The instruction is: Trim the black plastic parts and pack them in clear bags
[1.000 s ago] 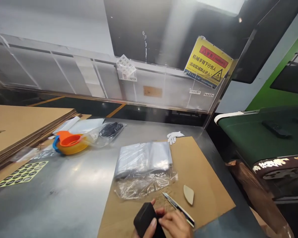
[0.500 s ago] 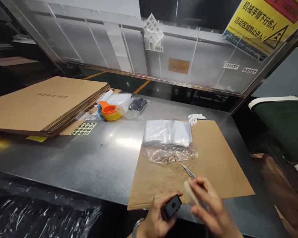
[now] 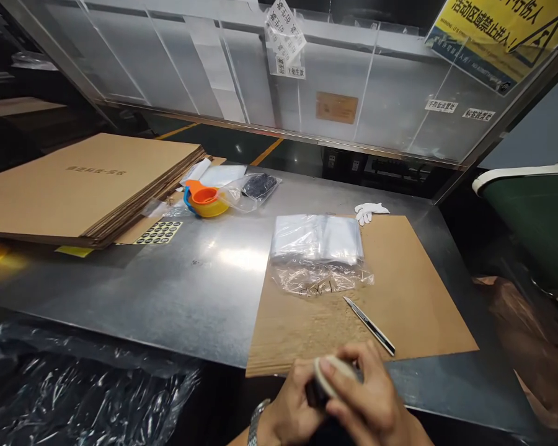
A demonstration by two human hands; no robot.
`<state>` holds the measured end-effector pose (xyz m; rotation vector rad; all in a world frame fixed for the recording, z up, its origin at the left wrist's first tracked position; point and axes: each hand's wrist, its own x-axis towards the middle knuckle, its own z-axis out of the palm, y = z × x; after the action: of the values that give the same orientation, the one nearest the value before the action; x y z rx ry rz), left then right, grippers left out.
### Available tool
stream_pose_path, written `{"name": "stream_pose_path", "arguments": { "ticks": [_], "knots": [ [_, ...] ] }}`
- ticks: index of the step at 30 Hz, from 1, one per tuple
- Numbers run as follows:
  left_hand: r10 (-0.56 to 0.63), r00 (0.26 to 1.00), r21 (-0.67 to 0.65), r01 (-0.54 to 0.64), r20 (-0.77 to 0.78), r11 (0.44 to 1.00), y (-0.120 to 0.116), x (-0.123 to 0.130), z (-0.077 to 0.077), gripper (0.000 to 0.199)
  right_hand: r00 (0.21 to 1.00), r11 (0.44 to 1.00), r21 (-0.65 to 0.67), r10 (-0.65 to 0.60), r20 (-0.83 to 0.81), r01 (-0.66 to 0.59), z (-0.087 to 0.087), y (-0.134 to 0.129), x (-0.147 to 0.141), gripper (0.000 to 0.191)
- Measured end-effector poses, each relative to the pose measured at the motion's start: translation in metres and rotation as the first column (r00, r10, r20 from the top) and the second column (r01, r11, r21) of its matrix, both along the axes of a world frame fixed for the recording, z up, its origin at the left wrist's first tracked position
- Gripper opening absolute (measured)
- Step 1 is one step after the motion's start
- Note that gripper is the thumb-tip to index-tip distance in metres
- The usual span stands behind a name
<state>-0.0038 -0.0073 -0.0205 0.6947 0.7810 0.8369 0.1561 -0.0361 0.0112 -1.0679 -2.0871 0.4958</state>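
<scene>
Near the bottom centre, my left hand (image 3: 295, 402) is closed round a small black block (image 3: 317, 391), mostly covered by my fingers. My right hand (image 3: 365, 393) pinches a pale rounded pad (image 3: 337, 370), blurred by motion, and presses it against the top of the block. Just beyond my hands, a slim utility knife (image 3: 369, 325) lies on the brown cardboard sheet (image 3: 413, 297). Behind it rests a stack of clear plastic bags (image 3: 316, 240) in crinkled wrap. A white glove (image 3: 371, 212) lies at the cardboard's back edge.
On the metal table (image 3: 204, 297), flattened cartons (image 3: 93, 186) are stacked at the left, beside a sticker sheet (image 3: 159, 233), a yellow tape roll (image 3: 209, 206) and a bagged dark item (image 3: 259, 185). Black plastic (image 3: 84, 390) hangs at the front left. A clear panel (image 3: 260, 80) stands behind.
My right hand has moved left and brought the pale pad onto the black block in my left hand. The knife is now fully uncovered. The view has tilted down slightly.
</scene>
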Motion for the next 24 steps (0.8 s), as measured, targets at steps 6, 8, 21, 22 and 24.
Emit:
{"name": "stream_pose_path", "arguments": {
  "ticks": [6, 8, 21, 22, 24],
  "knots": [
    [0.067, 0.948, 0.080, -0.096, 0.312, 0.992, 0.000, 0.013, -0.010, 0.075, 0.881, 0.918, -0.365, -0.297, -0.368, 0.157, -0.024, 0.000, -0.015, 0.039],
    [0.159, 0.885, -0.057, -0.149, 0.436, 0.987, 0.006, 0.014, -0.009, 0.080, 0.851, 0.893, -0.396, -0.369, -0.375, 0.213, -0.046, -0.011, -0.023, 0.038],
    [-0.009, 0.905, -0.480, 0.235, 0.426, 0.845, 0.016, 0.018, -0.009, 0.063, 0.913, 0.926, -0.117, -0.374, -0.163, 0.358, -0.037, -0.017, 0.013, 0.038],
    [-0.065, 0.902, -0.484, 0.288, 0.426, 0.827, 0.013, 0.020, -0.011, 0.067, 0.947, 0.952, -0.083, -0.303, -0.106, 0.295, -0.030, -0.011, 0.013, 0.041],
    [-0.092, 0.900, -0.499, 0.319, 0.427, 0.806, 0.006, 0.022, -0.012, 0.069, 0.991, 0.990, -0.045, -0.136, 0.006, 0.136, -0.019, -0.003, 0.008, 0.045]
  ]
}}
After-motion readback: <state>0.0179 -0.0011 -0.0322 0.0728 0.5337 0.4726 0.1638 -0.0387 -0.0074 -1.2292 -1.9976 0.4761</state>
